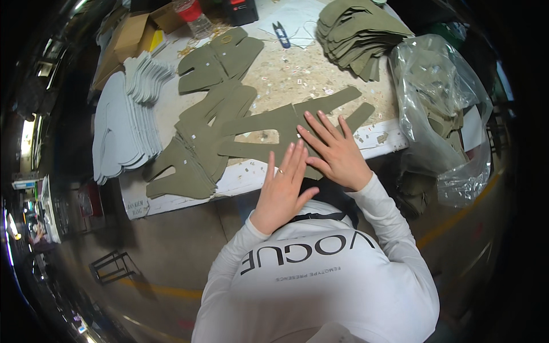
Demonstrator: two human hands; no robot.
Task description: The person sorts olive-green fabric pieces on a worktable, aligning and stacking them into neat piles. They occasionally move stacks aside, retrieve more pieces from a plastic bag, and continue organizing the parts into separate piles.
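Olive-green cut fabric pieces [260,123] with slots and long tabs lie flat at the table's near edge. Over their right part rests my right hand [334,147], palm down with its fingers spread. My left hand [286,182] is stretched out flat at the near edge of the same pieces, its fingertips close to my right thumb. Neither hand grips anything. Left of them, a fanned pile of similar olive pieces [197,137] overlaps the edge, and another olive stack [220,60] lies behind it.
Grey-white cut pieces [127,126] are stacked at the left edge. A tall olive pile [360,34] stands far right, beside a clear plastic bag [437,108]. Blue thread snips [281,35], a red-lidded jar [194,20] and a cardboard box [132,39] sit at the back.
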